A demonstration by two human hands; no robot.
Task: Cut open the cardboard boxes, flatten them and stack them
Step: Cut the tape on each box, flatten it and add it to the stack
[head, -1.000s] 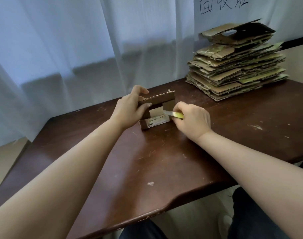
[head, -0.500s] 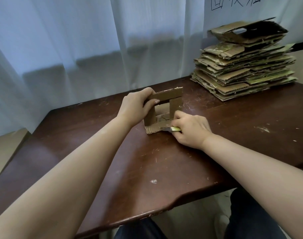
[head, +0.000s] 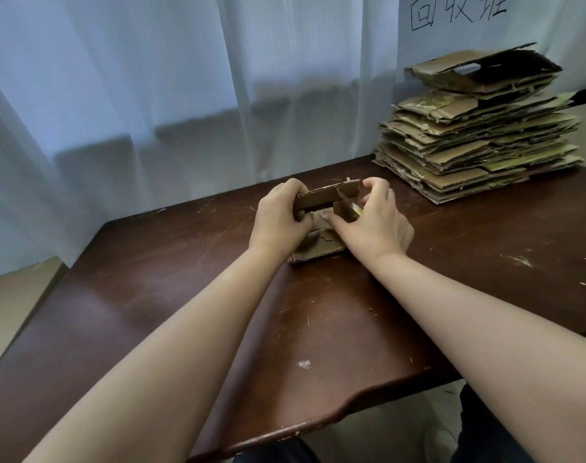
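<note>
A small brown cardboard box (head: 318, 252) lies partly opened on the dark wooden table (head: 185, 295), its flaps standing up. My left hand (head: 278, 225) grips the box's left side and upper flap. My right hand (head: 371, 222) holds the right side of the box, fingers curled over the upper flap's end. A bit of the yellow cutter (head: 355, 210) shows between that hand and the cardboard. A tall stack of flattened cardboard (head: 475, 142) stands at the table's far right.
A white curtain (head: 185, 95) hangs behind the table. A paper sign with handwritten characters (head: 458, 11) is fixed above the stack. Scraps and paper bits (head: 303, 364) dot the tabletop. The table's front edge (head: 318, 426) curves near my legs.
My right hand rose from the box's lower right corner to its upper right flap. The box leaned back and its flaps spread. My left hand kept its grip.
</note>
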